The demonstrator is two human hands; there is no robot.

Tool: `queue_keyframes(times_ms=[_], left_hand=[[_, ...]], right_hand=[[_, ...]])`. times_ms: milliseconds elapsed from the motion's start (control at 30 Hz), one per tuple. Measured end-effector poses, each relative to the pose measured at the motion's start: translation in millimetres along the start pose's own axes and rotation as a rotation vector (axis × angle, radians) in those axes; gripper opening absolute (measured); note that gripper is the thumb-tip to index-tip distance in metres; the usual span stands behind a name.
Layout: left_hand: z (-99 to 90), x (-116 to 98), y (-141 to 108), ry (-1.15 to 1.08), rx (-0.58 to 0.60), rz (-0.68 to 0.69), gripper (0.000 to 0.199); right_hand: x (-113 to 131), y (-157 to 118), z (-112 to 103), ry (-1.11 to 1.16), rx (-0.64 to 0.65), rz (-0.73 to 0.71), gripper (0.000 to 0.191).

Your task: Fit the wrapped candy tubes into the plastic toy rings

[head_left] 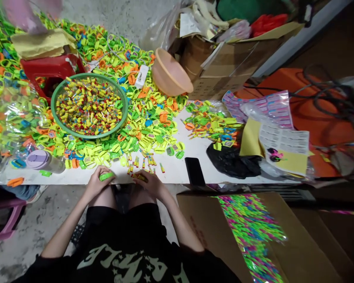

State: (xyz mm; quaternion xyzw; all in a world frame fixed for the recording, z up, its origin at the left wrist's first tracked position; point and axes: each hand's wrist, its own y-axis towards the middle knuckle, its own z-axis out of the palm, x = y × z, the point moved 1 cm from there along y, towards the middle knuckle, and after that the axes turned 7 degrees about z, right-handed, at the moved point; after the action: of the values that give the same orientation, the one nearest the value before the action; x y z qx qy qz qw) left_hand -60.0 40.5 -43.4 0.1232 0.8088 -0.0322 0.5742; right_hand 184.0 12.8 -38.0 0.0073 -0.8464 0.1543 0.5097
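Observation:
At the table's front edge my left hand (99, 181) is closed around a bright green plastic toy watch (106, 176). My right hand (150, 184) is closed on a small yellow-and-red tube (141, 178), partly hidden by the fingers. Several more small tubes (149, 160) lie loose on the white table just beyond my right hand. A wide heap of yellow, green, orange and blue toy watches (153, 135) spreads behind both hands. Within the heap sits a green basket (126, 106) full of the same kind of small tubes.
A black phone (195, 171) lies right of my hands, beside a black plastic bag (233, 161). A lidded cup (44, 161) lies at left. Farther back are a red stool (51, 68), a peach basin (171, 74) and a carton (224, 70). An open carton (200, 220) stands below right.

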Motion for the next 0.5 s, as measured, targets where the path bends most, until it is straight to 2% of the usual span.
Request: queue_keyframes(times_ms=[133, 267, 367, 500], left_hand=[[14.9, -30.4, 0.6, 0.055, 0.081, 0.214, 0.028], [20.0, -44.3, 1.8, 0.120, 0.043, 0.398, 0.017], [22.9, -50.6, 1.9, 0.157, 0.064, 0.402, 0.016], [26.4, -59.6, 2.8, 0.310, 0.166, 0.376, 0.025]], right_hand=[[25.0, -6.7, 5.2, 0.040, 0.002, -0.105, 0.027], [39.6, -15.4, 1.1, 0.103, -0.038, -0.121, 0.030], [48.2, -22.2, -1.6, 0.113, -0.037, -0.157, 0.027], [57.5, -30.3, 0.6, 0.072, -0.025, -0.317, 0.023]])
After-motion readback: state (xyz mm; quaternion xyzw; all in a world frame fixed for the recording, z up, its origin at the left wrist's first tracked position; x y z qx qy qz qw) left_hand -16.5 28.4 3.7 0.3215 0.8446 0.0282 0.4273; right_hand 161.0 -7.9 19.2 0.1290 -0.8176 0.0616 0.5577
